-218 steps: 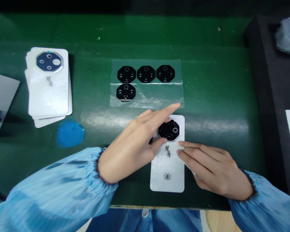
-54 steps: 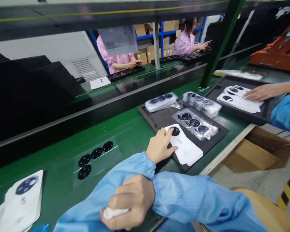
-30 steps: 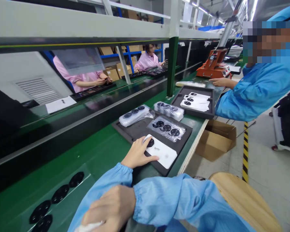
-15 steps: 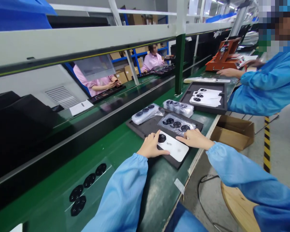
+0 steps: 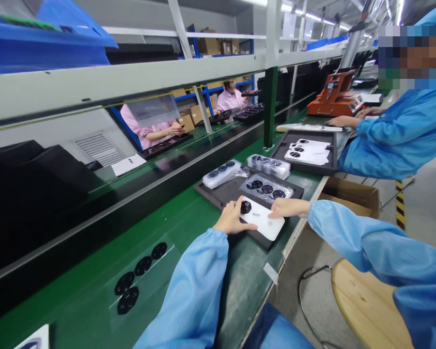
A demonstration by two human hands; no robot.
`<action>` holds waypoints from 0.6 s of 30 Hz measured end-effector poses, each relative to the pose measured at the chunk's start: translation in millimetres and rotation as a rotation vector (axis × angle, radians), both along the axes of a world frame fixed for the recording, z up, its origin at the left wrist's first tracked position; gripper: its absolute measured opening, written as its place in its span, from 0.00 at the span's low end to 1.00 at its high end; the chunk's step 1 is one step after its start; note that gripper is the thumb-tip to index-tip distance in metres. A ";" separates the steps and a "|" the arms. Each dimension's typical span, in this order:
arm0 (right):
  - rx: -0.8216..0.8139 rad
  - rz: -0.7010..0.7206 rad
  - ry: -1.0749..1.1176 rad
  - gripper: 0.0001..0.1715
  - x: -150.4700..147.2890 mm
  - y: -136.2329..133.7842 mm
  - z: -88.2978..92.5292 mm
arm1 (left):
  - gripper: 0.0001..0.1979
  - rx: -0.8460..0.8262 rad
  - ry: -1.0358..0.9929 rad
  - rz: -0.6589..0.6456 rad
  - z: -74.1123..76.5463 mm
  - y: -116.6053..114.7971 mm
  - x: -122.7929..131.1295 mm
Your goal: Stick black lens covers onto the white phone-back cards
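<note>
A white phone back panel [image 5: 263, 227] with a round black camera ring [image 5: 246, 207] at its left end lies over the near part of a dark foam tray [image 5: 218, 191]. My left hand [image 5: 234, 218] grips the panel's left end, its thumb along the near edge and its fingers beside the ring. Bunched fingertips of my right hand [image 5: 285, 208] touch the panel's upper face near its far edge; whatever they may pinch is hidden. Just behind the panel is a clear sheet of black camera rings [image 5: 266, 188]. Two wrapped stacks, one left [image 5: 221, 174] and one right [image 5: 269, 166], rest farther back.
Several black rings [image 5: 143, 266] lie on clear film at my left on the green bench [image 5: 181, 218]. A second tray [image 5: 333, 162] holds white panels. Beyond it, a co-worker's hand [image 5: 343, 122] is near an orange press [image 5: 332, 99]. A green post [image 5: 270, 106] rises behind. A wooden stool [image 5: 366, 303] stands right.
My right hand's outstretched finger has drawn in, and its fingertips are now bunched on the panel. My left hand keeps its grip. The view has tilted slightly upward.
</note>
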State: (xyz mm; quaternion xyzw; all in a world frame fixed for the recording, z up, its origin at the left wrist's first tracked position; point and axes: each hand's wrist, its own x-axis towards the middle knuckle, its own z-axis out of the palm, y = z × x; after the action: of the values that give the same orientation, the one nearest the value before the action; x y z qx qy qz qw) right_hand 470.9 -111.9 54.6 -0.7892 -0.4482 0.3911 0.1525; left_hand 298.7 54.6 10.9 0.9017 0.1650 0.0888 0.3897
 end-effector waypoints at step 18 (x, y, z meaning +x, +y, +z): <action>0.623 -0.336 0.937 0.15 -130.9 38.2 28.4 | 0.48 -1.043 -0.978 0.249 81.1 -33.7 -72.1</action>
State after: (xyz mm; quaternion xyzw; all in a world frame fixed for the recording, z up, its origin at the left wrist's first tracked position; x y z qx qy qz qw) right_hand 340.0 -73.7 83.0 -0.5104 -0.2956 0.5184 0.6192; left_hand 226.7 20.9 92.0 0.4300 0.0942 0.4355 0.7852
